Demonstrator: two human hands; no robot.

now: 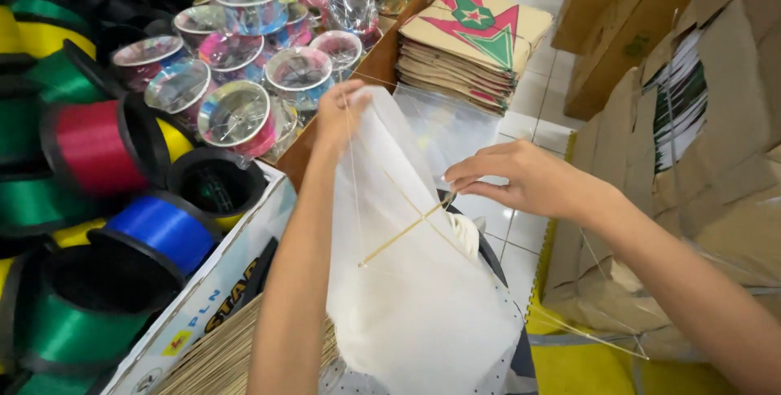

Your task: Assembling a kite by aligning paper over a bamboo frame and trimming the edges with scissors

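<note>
And here's the white kite, a thin, translucent sheet of paper held up in the air, its top corner pinched high and its lower part billowing down and slightly crumpled toward the bottom of the view. It's tilted, top leaning away, bottom hanging close. Across its face run slim bamboo sticks, pale yellow: one spar slants from lower left up to the right, crossing a second thin stick that runs down from the top corner. Fine string shows along the upper edge, taut and near-vertical. The paper is plain, unprinted, light passing through it.
</note>
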